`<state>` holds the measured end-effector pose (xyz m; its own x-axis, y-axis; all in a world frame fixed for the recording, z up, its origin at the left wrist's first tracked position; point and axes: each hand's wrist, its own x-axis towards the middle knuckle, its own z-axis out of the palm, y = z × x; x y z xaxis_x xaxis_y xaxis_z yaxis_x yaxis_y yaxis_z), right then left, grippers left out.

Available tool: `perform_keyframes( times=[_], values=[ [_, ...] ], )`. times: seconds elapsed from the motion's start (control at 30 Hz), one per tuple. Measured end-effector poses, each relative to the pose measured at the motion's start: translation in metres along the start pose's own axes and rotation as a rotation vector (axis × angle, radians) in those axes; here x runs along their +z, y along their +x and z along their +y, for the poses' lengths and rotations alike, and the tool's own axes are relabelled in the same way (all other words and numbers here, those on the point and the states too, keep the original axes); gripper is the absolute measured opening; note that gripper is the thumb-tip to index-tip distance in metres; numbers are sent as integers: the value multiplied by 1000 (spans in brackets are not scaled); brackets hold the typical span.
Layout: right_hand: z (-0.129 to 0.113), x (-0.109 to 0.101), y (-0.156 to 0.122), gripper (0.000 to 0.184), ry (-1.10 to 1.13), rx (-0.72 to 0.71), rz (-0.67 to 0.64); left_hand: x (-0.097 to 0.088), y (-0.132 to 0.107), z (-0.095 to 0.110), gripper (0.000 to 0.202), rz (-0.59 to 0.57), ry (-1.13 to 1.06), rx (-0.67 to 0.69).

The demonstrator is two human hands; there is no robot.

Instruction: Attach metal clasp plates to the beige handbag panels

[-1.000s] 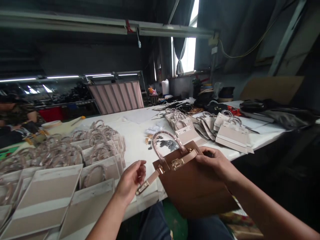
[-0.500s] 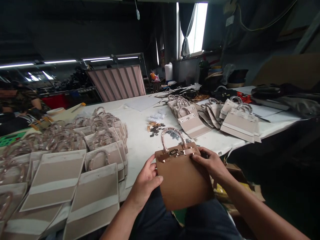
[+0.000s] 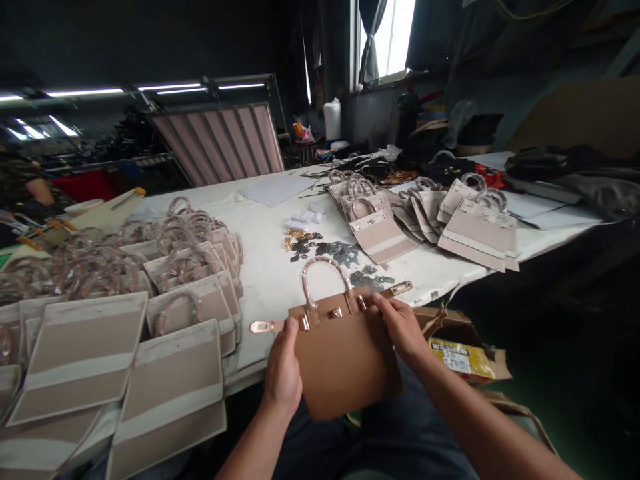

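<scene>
I hold a small brown handbag panel upright over my lap at the table's near edge. It has a clear pinkish arched handle and a strap with rose-gold clasp ends spread out to both sides. My left hand grips the panel's left edge, thumb on its front. My right hand grips the upper right part, fingers by the strap. Small metal fittings lie on the white table just beyond the bag.
Rows of beige bag panels with clear handles cover the table's left side, more fan out at the right. A torn cardboard box sits on the floor by my right knee. Another person is far left.
The strap that lay fastened across the bag front is now undone, its ends spread left and right. The bag and both hands sit slightly lower and further left.
</scene>
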<state>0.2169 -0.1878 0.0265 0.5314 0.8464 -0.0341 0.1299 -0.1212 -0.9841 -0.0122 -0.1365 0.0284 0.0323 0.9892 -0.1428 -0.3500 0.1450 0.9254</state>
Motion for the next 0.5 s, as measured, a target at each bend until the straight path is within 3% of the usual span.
perform_keyframes(
  times=[0.2, 0.33, 0.4, 0.5],
  values=[
    [27, -2, 6, 63, 111, 81, -13, 7, 3, -2, 54, 8, -124, -124],
    [30, -9, 8, 63, 154, 92, -23, 18, 3, 1, 51, -17, -156, -181],
    [24, -17, 4, 62, 199, 84, -93, 26, 4, 6, 48, -27, -186, -239],
    [12, -32, -10, 57, 339, 71, -353, 36, 13, 14, 44, 7, -215, -340]
  ],
)
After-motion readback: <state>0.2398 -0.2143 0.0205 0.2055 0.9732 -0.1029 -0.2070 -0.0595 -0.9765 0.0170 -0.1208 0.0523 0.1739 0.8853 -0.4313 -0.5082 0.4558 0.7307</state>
